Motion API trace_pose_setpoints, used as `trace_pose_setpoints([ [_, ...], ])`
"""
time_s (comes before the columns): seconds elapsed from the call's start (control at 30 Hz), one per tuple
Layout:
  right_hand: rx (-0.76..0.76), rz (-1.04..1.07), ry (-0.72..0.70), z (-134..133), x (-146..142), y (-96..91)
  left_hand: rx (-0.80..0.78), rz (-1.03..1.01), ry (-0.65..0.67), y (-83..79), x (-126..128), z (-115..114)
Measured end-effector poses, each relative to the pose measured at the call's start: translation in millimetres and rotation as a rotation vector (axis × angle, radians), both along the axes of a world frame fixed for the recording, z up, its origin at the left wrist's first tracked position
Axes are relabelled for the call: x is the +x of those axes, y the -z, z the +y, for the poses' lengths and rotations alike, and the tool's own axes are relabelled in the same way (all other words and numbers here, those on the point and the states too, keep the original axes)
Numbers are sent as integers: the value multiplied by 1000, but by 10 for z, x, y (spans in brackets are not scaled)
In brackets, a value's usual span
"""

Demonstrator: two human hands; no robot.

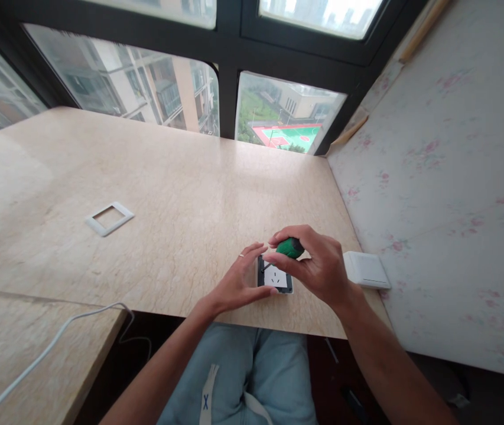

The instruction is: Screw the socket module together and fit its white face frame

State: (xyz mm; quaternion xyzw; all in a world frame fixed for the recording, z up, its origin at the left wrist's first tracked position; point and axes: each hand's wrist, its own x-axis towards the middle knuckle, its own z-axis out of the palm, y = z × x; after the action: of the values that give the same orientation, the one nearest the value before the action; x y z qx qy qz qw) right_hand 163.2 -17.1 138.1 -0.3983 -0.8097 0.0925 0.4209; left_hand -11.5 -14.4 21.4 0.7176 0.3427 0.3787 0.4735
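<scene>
A wall socket (275,277) with a white face and a dark frame lies flat near the front edge of the beige marble table (167,195). My left hand (238,283), a ring on one finger, rests against the socket's left side, fingers pressed on it. My right hand (314,265) is wrapped round the green handle of a screwdriver (290,247), held over the socket's top. The screwdriver's tip points down at the socket's upper left corner.
A white square cover frame (109,218) lies alone at the table's left. A white switch box (366,270) sits at the right edge against the floral wall (446,177). A white cable (52,342) runs across the lower side surface at the left. Windows lie beyond the table.
</scene>
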Motion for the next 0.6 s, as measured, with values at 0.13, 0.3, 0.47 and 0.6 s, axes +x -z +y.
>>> trace_pose_setpoints([
  [0.13,7,34,24,2,-43,3,296,-113,-267,-432,60,-31],
  [0.3,2,68,13,36,-40,-37,484,-124,-427,-771,164,41],
  [0.47,-201,105,-76,-11,85,-12,551,-123,-368,-787,191,51],
  [0.6,-392,139,-167,-68,224,161,579,-90,-317,-804,165,36],
])
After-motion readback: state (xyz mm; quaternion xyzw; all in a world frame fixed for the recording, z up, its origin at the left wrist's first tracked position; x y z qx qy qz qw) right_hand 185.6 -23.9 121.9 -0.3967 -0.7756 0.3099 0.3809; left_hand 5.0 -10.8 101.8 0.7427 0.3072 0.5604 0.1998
